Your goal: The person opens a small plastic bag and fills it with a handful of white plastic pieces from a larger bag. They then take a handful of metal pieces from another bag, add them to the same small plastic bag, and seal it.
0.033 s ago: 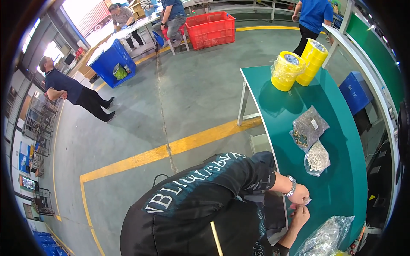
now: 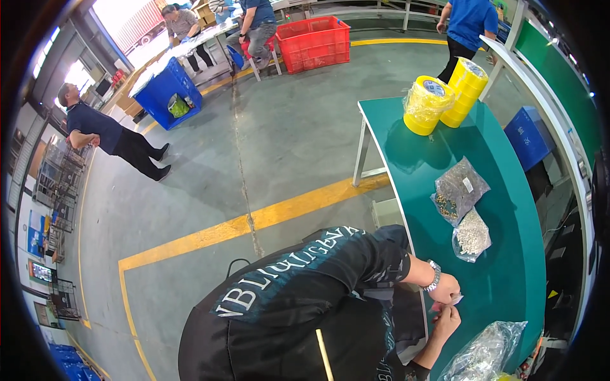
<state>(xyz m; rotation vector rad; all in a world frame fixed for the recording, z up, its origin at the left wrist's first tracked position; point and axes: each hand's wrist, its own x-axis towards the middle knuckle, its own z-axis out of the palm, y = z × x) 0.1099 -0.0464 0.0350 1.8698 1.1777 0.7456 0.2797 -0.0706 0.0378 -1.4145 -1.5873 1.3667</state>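
With left hand point(image 2: 443, 289) and right hand point(image 2: 447, 321), fingers closed, gripped a small pale piece point(image 2: 459, 299), mostly hidden, just inside the left edge of the green table point(image 2: 508, 286). Had, left to right, yellow tape rolls point(image 2: 420, 123) at its far end, a bag of dark bits point(image 2: 467, 181), a bag of white bits point(image 2: 473, 238) touching it, and crumpled clear plastic point(image 2: 488, 349) toward the near end.

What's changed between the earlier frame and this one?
The person in blue at top right has edged slightly rightward, as has the pale stick low down. No grasp or release shows. The banded-wrist hand and the other hand stay together at the small whitish piece; tape rolls and filled bags stay put.
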